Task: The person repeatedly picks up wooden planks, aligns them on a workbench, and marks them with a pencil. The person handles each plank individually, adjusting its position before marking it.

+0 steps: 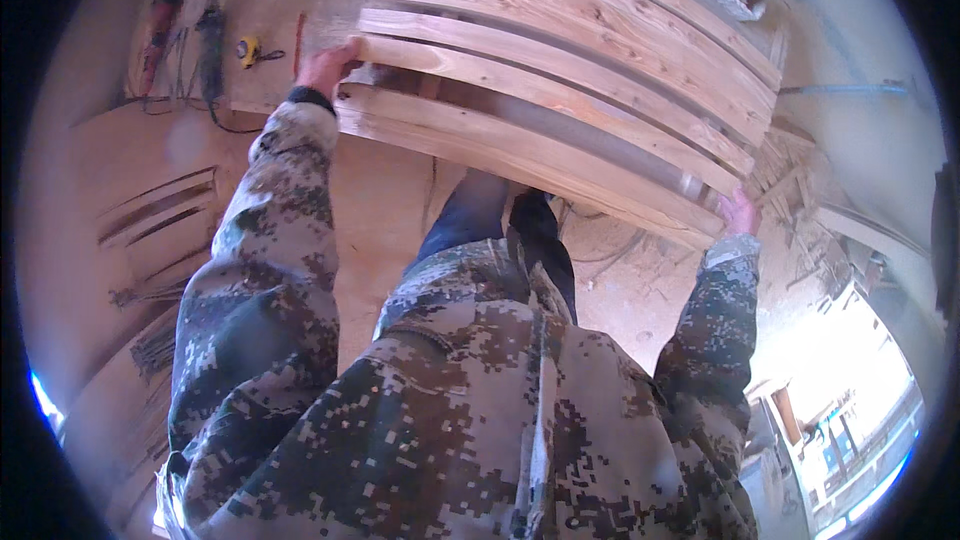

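Sawdust-pale plywood flooring (390, 190) fills the background, with a yellow tape measure (247, 49) and a tangle of power tools and cords (185, 35) lying toward its far left corner, too small and bent by the lens to identify further. The person, in a camouflage jacket (480, 390), holds a slatted wooden panel (570, 80) up in front of the body, tilted and off the floor. The left hand (325, 65) grips the panel's left end, fingers curled round the edge and mostly hidden behind the wood. The right hand (738, 212) clasps the lower right corner; only its back shows, fingertips lost under the slat. A heap of wood scraps (790, 175) sits behind the panel's right end, partly hidden. One leg (465, 215) shows beneath the panel.
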The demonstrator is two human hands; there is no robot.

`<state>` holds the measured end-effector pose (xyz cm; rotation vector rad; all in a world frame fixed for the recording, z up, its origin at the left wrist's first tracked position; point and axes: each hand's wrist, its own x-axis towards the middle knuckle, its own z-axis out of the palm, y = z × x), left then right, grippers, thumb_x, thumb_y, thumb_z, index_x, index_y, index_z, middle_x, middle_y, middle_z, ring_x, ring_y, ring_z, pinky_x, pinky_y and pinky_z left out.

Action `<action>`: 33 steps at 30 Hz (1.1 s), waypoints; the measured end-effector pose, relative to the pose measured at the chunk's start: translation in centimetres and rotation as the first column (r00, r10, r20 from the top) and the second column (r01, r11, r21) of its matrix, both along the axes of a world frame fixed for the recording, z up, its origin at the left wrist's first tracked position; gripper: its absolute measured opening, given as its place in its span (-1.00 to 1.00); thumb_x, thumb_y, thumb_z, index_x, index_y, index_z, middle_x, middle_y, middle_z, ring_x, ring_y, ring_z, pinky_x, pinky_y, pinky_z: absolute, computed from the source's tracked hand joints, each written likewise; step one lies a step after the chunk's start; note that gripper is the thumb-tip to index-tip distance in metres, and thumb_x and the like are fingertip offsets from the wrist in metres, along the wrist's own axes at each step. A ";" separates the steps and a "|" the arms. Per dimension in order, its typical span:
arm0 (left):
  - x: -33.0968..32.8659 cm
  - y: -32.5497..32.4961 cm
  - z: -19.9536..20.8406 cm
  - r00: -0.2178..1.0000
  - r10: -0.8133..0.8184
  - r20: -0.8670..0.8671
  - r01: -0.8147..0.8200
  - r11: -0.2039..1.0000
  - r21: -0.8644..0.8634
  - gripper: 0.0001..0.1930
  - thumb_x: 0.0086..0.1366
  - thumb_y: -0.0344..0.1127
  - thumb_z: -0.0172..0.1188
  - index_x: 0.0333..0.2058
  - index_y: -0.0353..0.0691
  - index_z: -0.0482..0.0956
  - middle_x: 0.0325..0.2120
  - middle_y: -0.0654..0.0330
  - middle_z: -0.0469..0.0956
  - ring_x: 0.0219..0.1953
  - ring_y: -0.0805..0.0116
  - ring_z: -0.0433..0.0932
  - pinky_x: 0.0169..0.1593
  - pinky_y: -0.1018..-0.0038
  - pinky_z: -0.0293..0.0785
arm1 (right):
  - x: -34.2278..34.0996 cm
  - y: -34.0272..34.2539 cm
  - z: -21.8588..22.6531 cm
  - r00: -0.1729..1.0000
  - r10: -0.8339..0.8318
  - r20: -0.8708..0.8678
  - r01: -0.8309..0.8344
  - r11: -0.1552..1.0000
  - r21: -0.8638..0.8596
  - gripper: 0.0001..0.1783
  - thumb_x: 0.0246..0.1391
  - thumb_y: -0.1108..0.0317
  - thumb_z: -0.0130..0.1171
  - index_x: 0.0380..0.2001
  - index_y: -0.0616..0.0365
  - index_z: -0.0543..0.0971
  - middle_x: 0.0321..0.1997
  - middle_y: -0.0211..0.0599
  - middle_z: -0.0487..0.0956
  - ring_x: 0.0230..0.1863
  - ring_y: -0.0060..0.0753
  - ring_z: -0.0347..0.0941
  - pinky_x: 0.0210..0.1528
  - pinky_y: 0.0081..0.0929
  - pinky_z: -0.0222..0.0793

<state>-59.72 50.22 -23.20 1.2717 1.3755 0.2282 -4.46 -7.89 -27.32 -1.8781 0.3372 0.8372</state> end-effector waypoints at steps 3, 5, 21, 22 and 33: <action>-1.4 -1.1 1.5 0.976 -0.051 0.212 0.035 0.996 0.079 -0.69 0.29 -0.23 0.10 -0.15 -0.38 0.56 -0.25 0.17 0.57 -0.20 0.34 0.52 -0.05 0.41 0.40 | -2.3 1.1 3.7 0.980 -0.197 0.040 0.193 0.976 0.097 -0.36 0.18 0.03 0.04 0.16 0.31 0.32 0.14 -0.07 0.43 0.23 -0.11 0.28 0.28 -0.13 0.14; -1.9 -2.2 2.4 0.740 0.295 0.604 -0.151 0.949 -0.277 -0.60 0.29 -0.40 0.02 0.08 -0.46 0.34 -0.02 0.05 0.46 0.02 0.25 0.44 0.14 0.32 0.31 | -4.0 1.8 6.4 0.933 -0.356 -0.054 0.348 0.853 0.389 -0.41 0.19 0.10 0.02 0.16 0.30 0.33 0.18 -0.08 0.40 0.25 -0.08 0.26 0.28 -0.11 0.12; 1.9 -6.5 6.7 0.130 0.565 0.815 -0.436 0.770 -0.465 -0.28 -0.15 -0.44 0.09 0.13 -0.41 0.28 0.13 -0.04 0.35 0.18 0.13 0.34 0.27 0.12 0.17 | -7.0 2.2 8.3 0.742 -0.527 -0.415 0.635 0.353 0.687 -0.68 0.04 0.31 -0.03 -0.15 0.12 0.55 0.04 -0.07 0.51 0.16 0.10 0.31 0.24 0.24 0.08; 2.2 -6.3 6.6 0.103 0.634 0.766 -0.541 0.682 -0.492 -0.34 -0.17 -0.45 0.09 0.06 -0.40 0.35 0.07 -0.02 0.42 0.14 0.13 0.38 0.25 0.11 0.22 | -6.9 2.3 8.3 0.736 -0.539 -0.409 0.639 0.355 0.682 -0.71 0.04 0.31 -0.03 -0.19 0.11 0.56 0.01 -0.05 0.52 0.14 0.11 0.32 0.23 0.26 0.09; 0.8 -4.2 4.9 0.257 0.701 0.665 -0.650 0.635 -0.418 -0.59 0.04 -0.29 0.16 -0.10 -0.33 0.55 -0.17 0.05 0.58 -0.05 0.08 0.51 0.13 0.07 0.34 | -6.7 2.9 7.8 0.773 -0.562 -0.294 0.582 0.443 0.682 -0.76 0.10 0.22 -0.11 -0.43 0.06 0.52 -0.26 -0.15 0.55 -0.03 0.03 0.42 0.14 0.28 0.17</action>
